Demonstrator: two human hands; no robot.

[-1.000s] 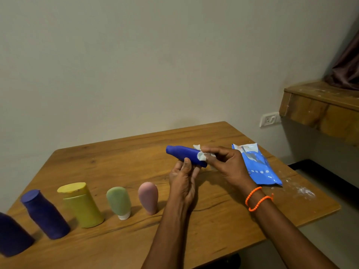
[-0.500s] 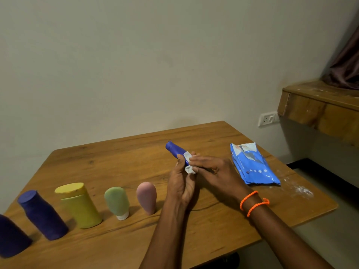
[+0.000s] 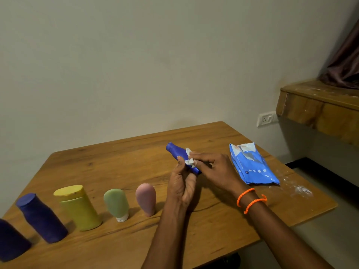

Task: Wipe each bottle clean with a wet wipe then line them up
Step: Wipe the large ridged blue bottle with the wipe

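Left hand point(image 3: 181, 184) holds the blue bottle point(image 3: 177, 153) from below, fingers curled round its near end, thumb up along the side. Bottle is off the worktop point(image 3: 116, 162), tilted, free end pointing far-left. Right hand point(image 3: 215, 169) pinches the wet wipe point(image 3: 188, 157) against the bottle's middle, fingertips point(image 3: 191, 155) on the wipe. Both grips occupied: left on the bottle, right on the wipe.

Versus 0.5 s ago: wipe sits roughly at the same spot mid-bottle, a bit more of it bunched above the fingers. Versus 1.0 s ago: bottle lay closer to horizontal with more blue showing, and the wipe was nearer its right end; now the bottle is steeper and the right hand covers the near end.

Row along the near-left worktop unchanged: pink bottle point(image 3: 146, 199), green bottle point(image 3: 116, 203) on a white cap, yellow bottle point(image 3: 77, 207), dark blue bottle point(image 3: 41, 217), and another dark blue bottle point(image 3: 10, 240) cut by the left frame edge. All upright, spaced apart, none touching.

Wipes pack point(image 3: 252, 166) lies flat on the right side of the worktop, just beyond the right hand, in the same place. Orange bracelets point(image 3: 250, 199) on the right wrist. White dust point(image 3: 302, 190) near the worktop's right edge.
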